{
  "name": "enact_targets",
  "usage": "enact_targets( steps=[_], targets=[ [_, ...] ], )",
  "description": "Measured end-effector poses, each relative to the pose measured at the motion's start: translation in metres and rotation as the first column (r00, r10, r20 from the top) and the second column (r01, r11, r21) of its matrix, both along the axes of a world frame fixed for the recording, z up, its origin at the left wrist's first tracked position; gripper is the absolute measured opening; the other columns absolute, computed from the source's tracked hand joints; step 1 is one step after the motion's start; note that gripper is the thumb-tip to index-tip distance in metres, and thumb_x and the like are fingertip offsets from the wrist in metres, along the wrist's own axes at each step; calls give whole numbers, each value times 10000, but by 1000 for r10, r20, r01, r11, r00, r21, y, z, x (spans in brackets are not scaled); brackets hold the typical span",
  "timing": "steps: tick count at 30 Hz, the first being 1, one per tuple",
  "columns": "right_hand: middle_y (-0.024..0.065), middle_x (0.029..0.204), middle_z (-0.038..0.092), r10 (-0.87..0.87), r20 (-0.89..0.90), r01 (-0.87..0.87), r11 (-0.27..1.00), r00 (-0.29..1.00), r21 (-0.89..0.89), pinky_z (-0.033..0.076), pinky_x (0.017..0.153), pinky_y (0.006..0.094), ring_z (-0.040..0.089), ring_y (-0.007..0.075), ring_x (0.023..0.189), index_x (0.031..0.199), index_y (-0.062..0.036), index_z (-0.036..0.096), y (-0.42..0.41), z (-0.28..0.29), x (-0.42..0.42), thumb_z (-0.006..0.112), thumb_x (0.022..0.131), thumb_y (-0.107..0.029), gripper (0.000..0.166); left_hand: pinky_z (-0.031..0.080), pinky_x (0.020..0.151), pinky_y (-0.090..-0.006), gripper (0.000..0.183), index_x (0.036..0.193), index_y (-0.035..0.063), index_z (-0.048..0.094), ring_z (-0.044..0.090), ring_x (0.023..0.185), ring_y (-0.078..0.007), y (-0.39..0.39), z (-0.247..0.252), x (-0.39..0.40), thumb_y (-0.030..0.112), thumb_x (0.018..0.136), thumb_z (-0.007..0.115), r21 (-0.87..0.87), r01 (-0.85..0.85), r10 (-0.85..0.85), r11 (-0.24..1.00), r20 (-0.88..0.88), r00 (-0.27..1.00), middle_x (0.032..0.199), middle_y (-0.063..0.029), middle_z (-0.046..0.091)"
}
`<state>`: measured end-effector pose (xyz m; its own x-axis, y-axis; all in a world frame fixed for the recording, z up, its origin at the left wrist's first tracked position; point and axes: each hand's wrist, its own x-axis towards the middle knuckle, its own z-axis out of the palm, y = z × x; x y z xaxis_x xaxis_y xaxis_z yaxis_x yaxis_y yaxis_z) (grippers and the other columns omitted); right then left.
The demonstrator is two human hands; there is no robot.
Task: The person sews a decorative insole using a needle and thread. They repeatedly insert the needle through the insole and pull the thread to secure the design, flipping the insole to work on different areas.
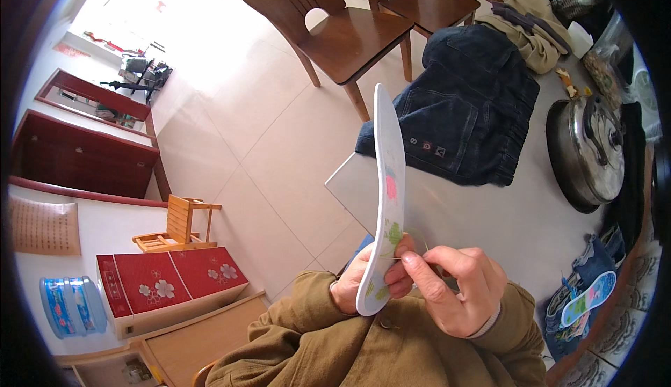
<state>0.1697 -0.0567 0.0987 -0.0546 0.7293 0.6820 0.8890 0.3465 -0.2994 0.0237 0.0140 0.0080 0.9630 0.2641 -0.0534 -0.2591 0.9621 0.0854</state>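
Note:
A white insole-shaped piece [390, 177] with pink and green stitched patterns stands edge-on in front of my chest. My left hand [356, 282] grips its lower part, with fingers showing on both sides. Close against its patterned face, the thumb and forefinger of my right hand [456, 287] are pinched together at a thin, light green thread [425, 240]. Whether a needle is between those fingertips cannot be told. Another insole [590, 298], stitched in blue, green and pink, lies on folded denim at the lower right.
Dark denim trousers [461, 109] lie on the grey table [351, 188]. A lidded metal pan [587, 151] and khaki clothing [529, 30] are along its far right side. Wooden chairs [351, 41] stand beyond. A small wooden chair [181, 222] and a red floral cabinet [173, 282] are at left.

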Motion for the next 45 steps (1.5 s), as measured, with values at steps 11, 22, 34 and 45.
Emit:
enact_targets(
  steps=[11, 22, 34, 45],
  targets=[
    [72, 795, 583, -94, -478, 23, 988, 873, -153, 467, 547, 284, 575, 207, 644, 943, -56, 660, -1, -26, 12, 670, 662, 54, 302, 508, 802, -269, 337, 1174, -28, 466, 597, 933, -129, 4, 31, 4, 85, 875, 574, 608, -192, 447, 770, -299, 843, 1061, -90, 604],
    [106, 887, 625, -16, -866, -247, 956, 500, -160, 499, 625, 246, 595, 136, 714, 1028, -12, 620, -17, -39, 16, 677, 736, 26, 300, 507, 713, -218, 298, 1118, -48, 496, 605, 848, -89, -1, 49, 4, 52, 855, 595, 758, -76, 521, 647, -367, 770, 989, -83, 631],
    [112, 792, 579, 177, -771, -164, 982, 611, 96, 510, 523, 246, 569, 166, 578, 1042, -42, 458, -18, -33, 6, 526, 883, -84, 178, 450, 555, -182, 217, 1010, -29, 548, 553, 683, -11, 4, 11, 9, 37, 817, 624, 859, -95, 741, 502, -372, 559, 822, -40, 644],
    [63, 687, 524, -258, -649, 269, 959, 716, -84, 496, 502, 271, 560, 141, 554, 990, -25, 551, -24, -31, 31, 510, 881, -33, 117, 491, 655, -194, 188, 976, -51, 560, 586, 745, -49, 19, -9, 8, 36, 820, 620, 862, -63, 775, 503, -418, 473, 854, -46, 637]
  ],
)
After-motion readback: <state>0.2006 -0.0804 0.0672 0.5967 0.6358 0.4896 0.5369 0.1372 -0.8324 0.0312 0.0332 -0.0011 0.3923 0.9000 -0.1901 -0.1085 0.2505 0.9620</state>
